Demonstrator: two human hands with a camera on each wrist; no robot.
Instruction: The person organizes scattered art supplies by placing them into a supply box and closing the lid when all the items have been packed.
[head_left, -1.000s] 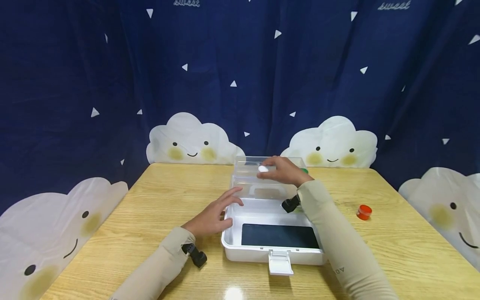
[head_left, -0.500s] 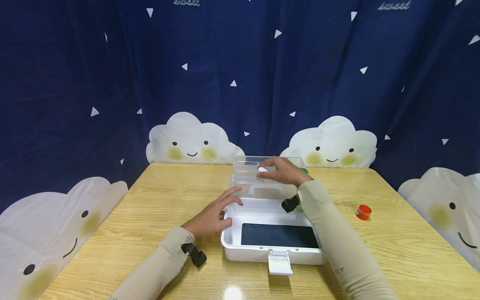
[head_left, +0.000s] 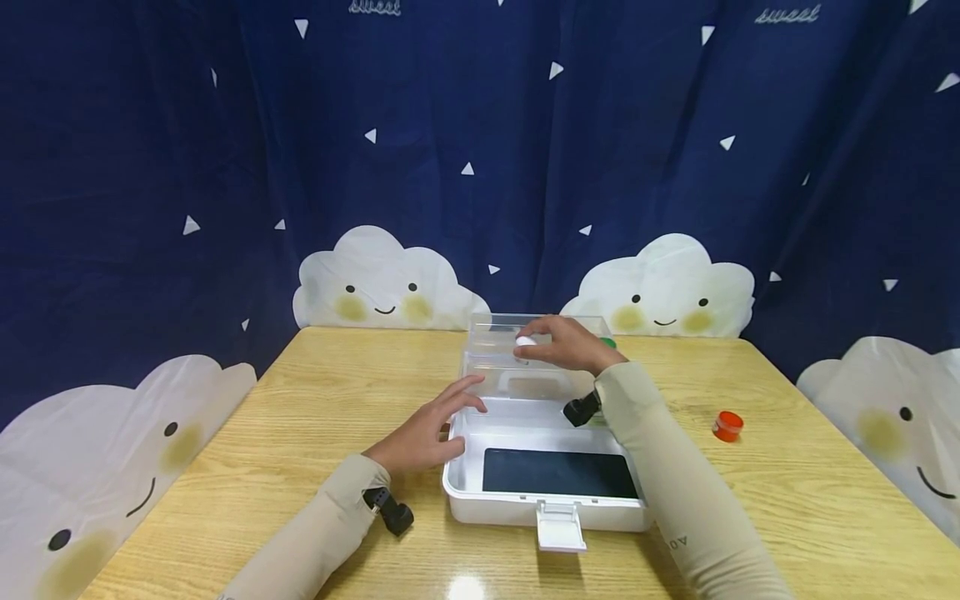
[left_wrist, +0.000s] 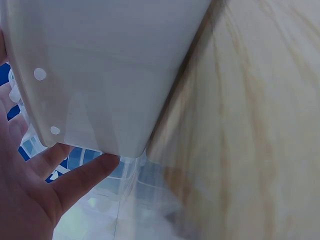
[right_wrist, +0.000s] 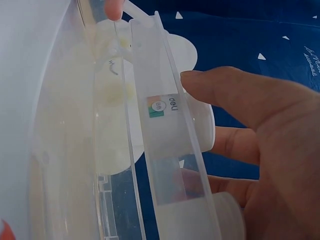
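Observation:
A white plastic box (head_left: 468, 507) stands on the wooden table with its clear compartment lid (head_left: 476, 379) raised at the back. My right hand (head_left: 572, 343) pinches a small jar with a white lid (head_left: 525, 341) at a compartment of that lid. In the right wrist view, this jar (right_wrist: 202, 125) sits within the clear compartment, its label (right_wrist: 162, 106) facing through the wall. A second white-capped jar (right_wrist: 231, 217) is beside it. My left hand (head_left: 427, 429) rests at the box's left side with spread fingers, and fingertips touch its far corner in the left wrist view.
A dark rectangular panel (head_left: 558, 472) lies in the box's bottom. The front latch (head_left: 560, 529) hangs open towards me. A green-capped jar (head_left: 609, 342) shows behind my right wrist. On the right of the table (head_left: 360, 375) stands a red jar (head_left: 727, 426).
The white-lidded jar has tilted slightly and sits a touch lower in my right hand. My left hand and the box have stayed put.

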